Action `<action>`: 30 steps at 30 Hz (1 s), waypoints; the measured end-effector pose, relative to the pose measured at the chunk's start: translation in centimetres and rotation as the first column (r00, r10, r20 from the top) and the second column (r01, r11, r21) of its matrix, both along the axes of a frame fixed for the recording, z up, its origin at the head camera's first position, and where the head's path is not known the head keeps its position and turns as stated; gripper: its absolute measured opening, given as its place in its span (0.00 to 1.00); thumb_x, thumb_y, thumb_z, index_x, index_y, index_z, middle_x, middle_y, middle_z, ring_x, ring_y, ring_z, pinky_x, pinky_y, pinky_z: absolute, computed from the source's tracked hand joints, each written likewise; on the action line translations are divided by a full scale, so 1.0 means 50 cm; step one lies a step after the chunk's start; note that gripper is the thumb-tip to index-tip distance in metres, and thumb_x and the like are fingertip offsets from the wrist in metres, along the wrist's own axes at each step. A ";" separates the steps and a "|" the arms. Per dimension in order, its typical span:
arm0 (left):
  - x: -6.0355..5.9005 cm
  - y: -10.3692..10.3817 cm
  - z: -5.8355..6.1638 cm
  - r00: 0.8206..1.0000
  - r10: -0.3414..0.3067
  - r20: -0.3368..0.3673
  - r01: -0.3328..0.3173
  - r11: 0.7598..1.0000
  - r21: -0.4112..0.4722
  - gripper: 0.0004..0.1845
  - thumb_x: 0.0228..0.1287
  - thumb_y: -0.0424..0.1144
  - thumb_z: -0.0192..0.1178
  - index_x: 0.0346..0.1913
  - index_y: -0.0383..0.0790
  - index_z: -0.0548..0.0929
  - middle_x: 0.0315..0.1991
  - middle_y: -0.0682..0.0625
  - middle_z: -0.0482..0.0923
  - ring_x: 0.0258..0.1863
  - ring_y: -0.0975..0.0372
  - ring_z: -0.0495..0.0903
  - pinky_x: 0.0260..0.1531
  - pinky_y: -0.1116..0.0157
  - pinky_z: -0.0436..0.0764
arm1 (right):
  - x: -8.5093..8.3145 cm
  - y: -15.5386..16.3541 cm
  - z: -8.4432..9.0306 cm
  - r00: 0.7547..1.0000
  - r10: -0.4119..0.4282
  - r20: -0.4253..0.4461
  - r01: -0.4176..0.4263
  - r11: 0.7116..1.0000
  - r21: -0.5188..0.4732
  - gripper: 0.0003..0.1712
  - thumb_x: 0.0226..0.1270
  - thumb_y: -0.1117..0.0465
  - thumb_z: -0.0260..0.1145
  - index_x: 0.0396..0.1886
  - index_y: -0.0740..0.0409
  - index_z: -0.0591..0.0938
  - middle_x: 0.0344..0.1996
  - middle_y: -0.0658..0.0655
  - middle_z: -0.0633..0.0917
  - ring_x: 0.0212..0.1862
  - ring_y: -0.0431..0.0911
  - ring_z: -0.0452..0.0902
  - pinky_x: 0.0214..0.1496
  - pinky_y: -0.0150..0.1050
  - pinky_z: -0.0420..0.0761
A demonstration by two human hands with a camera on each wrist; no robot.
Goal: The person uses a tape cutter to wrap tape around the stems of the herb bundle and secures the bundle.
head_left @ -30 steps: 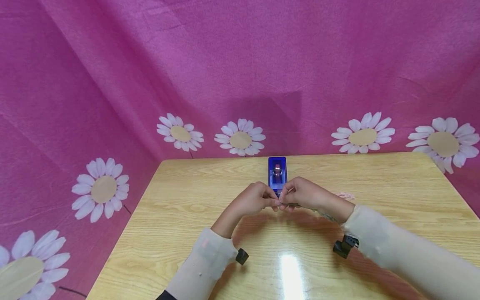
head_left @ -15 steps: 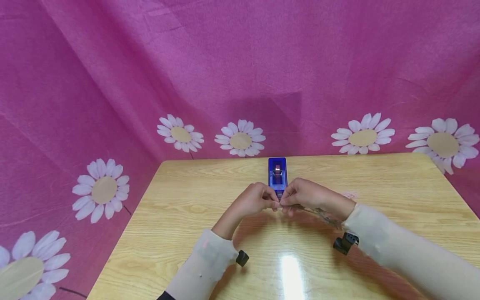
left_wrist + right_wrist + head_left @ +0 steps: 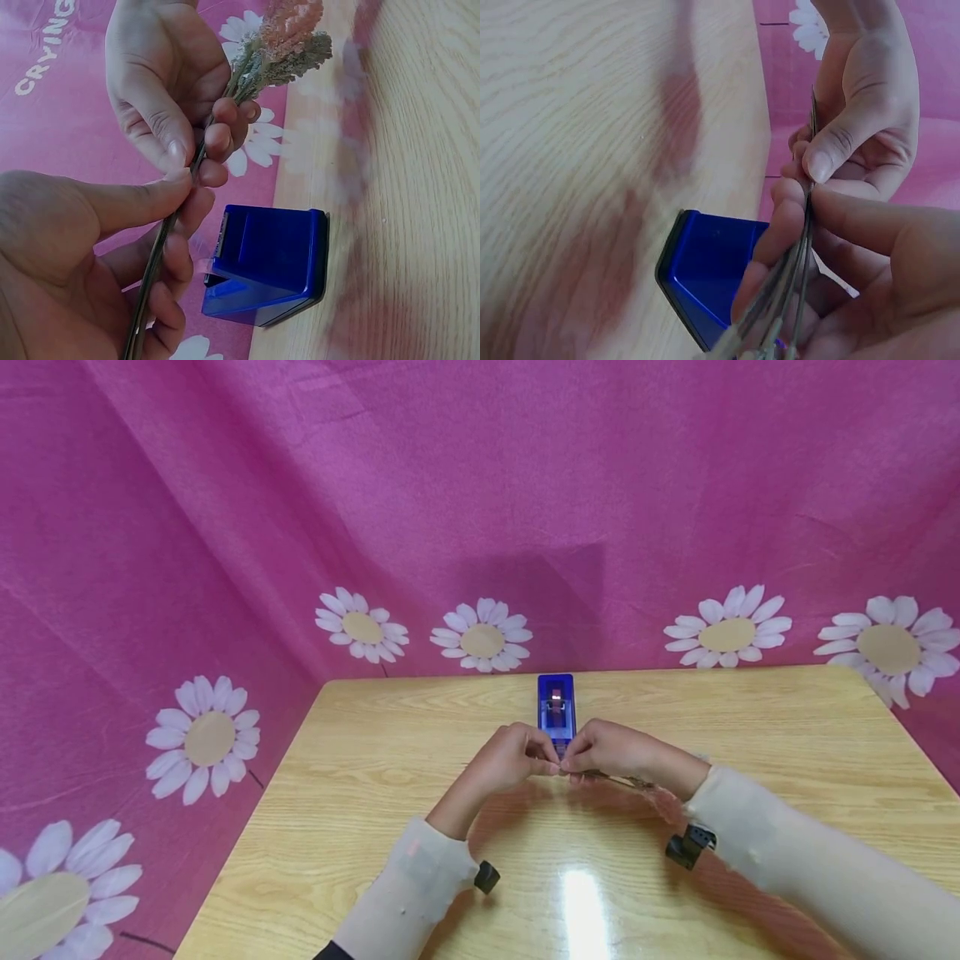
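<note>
My left hand [image 3: 513, 760] and right hand [image 3: 615, 750] meet fingertip to fingertip, close in front of a blue tape dispenser [image 3: 556, 702]. Both pinch the same small bunch of dried flowers between thumb and fingers. Its thin brown stems [image 3: 150, 262] run across both hands in the left wrist view. A fluffy pink flower head [image 3: 296, 30] and a grey-green one [image 3: 300, 60] stick out past the right hand. Several stems [image 3: 799, 262] spread apart under the right thumb in the right wrist view. From above, the fingers hide most of the bunch.
The wooden table [image 3: 390, 735] ends at a pink curtain [image 3: 450, 485] printed with white daisies. A short pinkish strip [image 3: 202, 266] shows at the dispenser's front edge. Each wrist carries a small black camera, such as the right one [image 3: 690, 847].
The bunch has turned between the fingers: the pink head, formerly seen beyond the right wrist, now shows on its near side. The hands have hardly shifted, and the dispenser has stayed put.
</note>
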State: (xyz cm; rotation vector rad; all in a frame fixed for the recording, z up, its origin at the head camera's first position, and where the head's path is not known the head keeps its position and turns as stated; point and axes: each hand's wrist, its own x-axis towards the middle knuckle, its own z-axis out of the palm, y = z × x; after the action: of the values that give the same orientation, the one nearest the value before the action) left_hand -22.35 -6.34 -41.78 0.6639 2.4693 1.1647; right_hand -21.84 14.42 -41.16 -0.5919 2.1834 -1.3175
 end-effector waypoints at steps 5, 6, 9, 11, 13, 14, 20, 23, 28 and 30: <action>-0.001 0.001 0.000 1.000 0.003 -0.023 -0.003 1.000 -0.001 0.06 0.64 0.31 0.72 0.30 0.43 0.88 0.29 0.55 0.84 0.31 0.65 0.78 0.33 0.69 0.76 | 0.003 -0.004 -0.004 0.998 -0.068 -0.006 0.068 0.998 -0.012 0.09 0.71 0.71 0.66 0.39 0.77 0.87 0.26 0.59 0.88 0.30 0.43 0.81 0.36 0.37 0.83; -0.001 0.000 0.000 1.000 0.002 -0.022 -0.002 1.000 0.000 0.05 0.64 0.30 0.72 0.31 0.43 0.88 0.29 0.55 0.84 0.31 0.65 0.78 0.33 0.69 0.76 | 0.004 -0.004 -0.004 0.997 -0.077 -0.006 0.077 0.997 -0.014 0.10 0.70 0.71 0.66 0.40 0.78 0.87 0.26 0.59 0.88 0.30 0.44 0.82 0.37 0.38 0.84; -0.002 0.000 0.000 1.000 0.001 -0.010 0.000 1.000 0.006 0.04 0.64 0.30 0.71 0.32 0.41 0.88 0.28 0.55 0.84 0.30 0.65 0.77 0.32 0.69 0.76 | 0.007 -0.007 -0.006 0.995 -0.104 0.000 0.104 0.994 -0.021 0.09 0.70 0.71 0.66 0.40 0.77 0.87 0.26 0.59 0.88 0.30 0.46 0.83 0.39 0.43 0.86; -0.002 -0.001 -0.001 1.000 -0.001 -0.001 0.001 1.000 0.004 0.04 0.65 0.30 0.70 0.32 0.40 0.88 0.28 0.54 0.84 0.29 0.66 0.77 0.32 0.70 0.76 | 0.008 -0.009 -0.007 0.994 -0.112 -0.011 0.112 0.994 -0.016 0.09 0.70 0.71 0.66 0.39 0.76 0.87 0.27 0.60 0.88 0.31 0.48 0.84 0.40 0.46 0.87; -0.003 -0.002 -0.001 1.000 0.000 0.011 0.000 1.000 -0.003 0.05 0.67 0.31 0.69 0.33 0.39 0.86 0.28 0.52 0.84 0.29 0.65 0.76 0.30 0.69 0.75 | 0.010 -0.010 -0.007 0.992 -0.123 -0.032 0.123 0.992 0.011 0.08 0.70 0.70 0.66 0.39 0.74 0.88 0.28 0.60 0.89 0.31 0.50 0.85 0.43 0.49 0.86; -0.003 -0.003 -0.001 1.000 0.001 0.019 0.000 1.000 -0.007 0.05 0.69 0.31 0.68 0.33 0.39 0.86 0.28 0.51 0.84 0.29 0.63 0.77 0.30 0.70 0.75 | 0.010 -0.011 -0.006 0.991 -0.126 -0.053 0.128 0.991 0.034 0.08 0.70 0.69 0.66 0.38 0.72 0.88 0.29 0.60 0.89 0.32 0.50 0.85 0.43 0.50 0.86; -0.004 -0.006 0.001 0.997 -0.046 0.064 0.048 0.998 -0.036 0.11 0.78 0.36 0.58 0.41 0.32 0.88 0.31 0.39 0.88 0.34 0.46 0.85 0.26 0.70 0.75 | 0.016 -0.014 0.001 0.971 -0.127 -0.202 0.160 0.975 0.157 0.08 0.70 0.68 0.66 0.36 0.61 0.91 0.29 0.57 0.90 0.32 0.49 0.84 0.38 0.42 0.83; -0.005 -0.006 0.001 0.996 -0.062 0.063 0.066 0.996 -0.063 0.14 0.79 0.36 0.57 0.41 0.30 0.90 0.31 0.36 0.88 0.24 0.52 0.81 0.20 0.70 0.71 | 0.019 -0.017 0.005 0.959 -0.112 -0.259 0.164 0.968 0.188 0.09 0.71 0.68 0.66 0.37 0.59 0.92 0.29 0.55 0.89 0.31 0.48 0.83 0.35 0.39 0.81; -0.004 -0.003 0.002 0.998 -0.049 0.037 0.052 0.995 -0.085 0.13 0.77 0.37 0.60 0.39 0.31 0.90 0.29 0.37 0.87 0.16 0.66 0.66 0.17 0.71 0.62 | 0.023 -0.020 0.011 0.944 -0.093 -0.316 0.171 0.958 0.229 0.08 0.71 0.68 0.67 0.36 0.57 0.92 0.30 0.50 0.89 0.29 0.46 0.82 0.33 0.38 0.79; -0.003 -0.003 0.002 0.999 -0.048 0.016 0.050 0.995 -0.088 0.13 0.76 0.37 0.61 0.38 0.31 0.91 0.29 0.38 0.87 0.16 0.67 0.65 0.17 0.71 0.62 | 0.023 -0.020 0.013 0.941 -0.083 -0.328 0.168 0.956 0.241 0.07 0.71 0.68 0.68 0.36 0.57 0.92 0.30 0.49 0.89 0.30 0.47 0.83 0.33 0.38 0.79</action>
State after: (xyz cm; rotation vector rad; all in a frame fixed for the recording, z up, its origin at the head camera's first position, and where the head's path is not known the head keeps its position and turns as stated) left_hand -22.51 -6.47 -41.67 0.6851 2.4632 1.0316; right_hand -20.70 13.40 -40.51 -0.5953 2.6455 -1.0173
